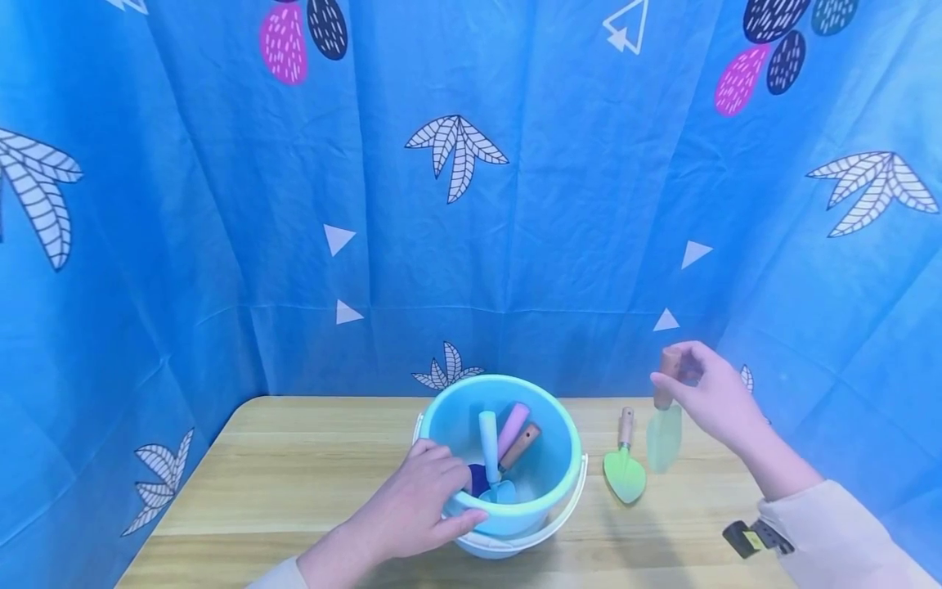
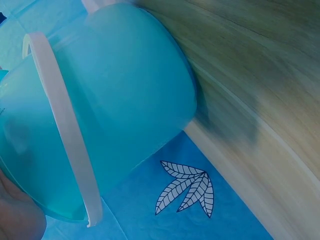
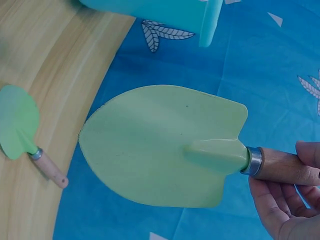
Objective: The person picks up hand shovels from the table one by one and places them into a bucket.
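A light blue bucket [image 1: 508,519] stands on the wooden table, its white handle [image 1: 570,507] hanging down. My left hand [image 1: 412,503] grips the near left rim, fingers over the edge and thumb outside. Off to the right, my right hand [image 1: 714,401] holds a pale green trowel [image 1: 665,442] by its wooden handle, thumb against fingers, blade pointing down. The right wrist view shows the whole broad blade [image 3: 160,145]. Beside it on the table lies a smaller green trowel [image 1: 624,474]. Inside the bucket lean tools with a light blue handle [image 1: 489,438], a pink handle [image 1: 513,429] and a brown handle [image 1: 520,447].
Blue patterned cloth [image 1: 471,245] hangs behind and on both sides of the wooden table [image 1: 316,458]. Down in the bucket, a dark blue tool part [image 1: 478,478] shows near my left fingers. A dark strap with a buckle [image 1: 758,538] is at my right sleeve.
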Action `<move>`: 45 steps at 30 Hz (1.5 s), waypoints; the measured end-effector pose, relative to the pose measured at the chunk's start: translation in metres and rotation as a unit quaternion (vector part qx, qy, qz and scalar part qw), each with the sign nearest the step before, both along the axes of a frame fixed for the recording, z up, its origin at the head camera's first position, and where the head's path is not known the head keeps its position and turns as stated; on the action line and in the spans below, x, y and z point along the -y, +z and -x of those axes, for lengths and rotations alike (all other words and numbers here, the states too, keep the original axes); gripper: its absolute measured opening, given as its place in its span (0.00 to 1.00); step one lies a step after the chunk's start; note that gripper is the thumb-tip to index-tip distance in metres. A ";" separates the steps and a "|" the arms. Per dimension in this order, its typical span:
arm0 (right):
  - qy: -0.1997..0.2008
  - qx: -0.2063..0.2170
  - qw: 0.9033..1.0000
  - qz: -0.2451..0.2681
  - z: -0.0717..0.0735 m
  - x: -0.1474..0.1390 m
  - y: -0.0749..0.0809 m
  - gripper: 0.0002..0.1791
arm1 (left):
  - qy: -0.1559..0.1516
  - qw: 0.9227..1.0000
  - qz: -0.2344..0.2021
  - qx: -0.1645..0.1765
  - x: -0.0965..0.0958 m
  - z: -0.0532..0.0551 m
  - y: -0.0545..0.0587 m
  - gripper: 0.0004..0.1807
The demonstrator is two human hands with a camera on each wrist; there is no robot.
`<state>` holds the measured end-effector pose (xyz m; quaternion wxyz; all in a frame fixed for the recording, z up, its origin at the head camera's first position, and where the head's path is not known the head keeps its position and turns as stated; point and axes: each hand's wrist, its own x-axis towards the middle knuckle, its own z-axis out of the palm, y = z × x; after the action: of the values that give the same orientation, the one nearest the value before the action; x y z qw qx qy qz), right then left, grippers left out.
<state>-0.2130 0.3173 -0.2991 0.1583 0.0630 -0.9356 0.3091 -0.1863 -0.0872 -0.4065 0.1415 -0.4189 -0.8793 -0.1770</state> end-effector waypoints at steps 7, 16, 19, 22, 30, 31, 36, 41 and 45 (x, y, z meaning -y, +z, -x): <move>0.009 -0.001 1.000 0.006 -0.004 0.006 0.010 0.32 | 0.000 1.000 -0.001 0.000 0.000 0.000 0.000 0.21; 0.024 -0.020 0.999 0.008 -0.006 0.018 0.017 0.28 | 0.000 1.000 -0.004 -0.005 0.000 0.000 0.000 0.21; 0.031 -0.029 0.999 0.012 -0.005 0.020 0.019 0.26 | -0.001 1.000 -0.005 -0.009 -0.001 0.000 -0.001 0.21; 0.037 -0.035 0.999 0.017 -0.006 0.024 0.022 0.24 | -0.001 1.000 -0.004 -0.011 -0.002 0.000 -0.001 0.21; 0.042 -0.052 0.997 0.030 -0.007 0.034 0.029 0.22 | 0.002 1.000 -0.003 -0.006 -0.002 0.001 -0.002 0.21; 0.043 -0.053 0.997 0.032 -0.007 0.035 0.030 0.22 | 0.002 1.000 -0.003 -0.006 -0.002 0.001 -0.002 0.21; 0.047 -0.055 0.996 0.045 -0.010 0.043 0.035 0.21 | 0.002 1.000 -0.003 -0.004 -0.001 0.001 -0.002 0.21; 0.057 -0.057 0.995 0.062 -0.012 0.052 0.041 0.21 | 0.003 1.000 -0.002 -0.006 -0.001 0.000 -0.001 0.21; 0.066 -0.049 0.993 0.082 -0.015 0.058 0.045 0.21 | 0.004 1.000 -0.002 -0.003 -0.001 0.000 -0.001 0.21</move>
<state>-0.1983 0.2588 -0.2541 0.1882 0.1267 -0.8920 0.3909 -0.1862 -0.0858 -0.4072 0.1454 -0.4152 -0.8803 -0.1774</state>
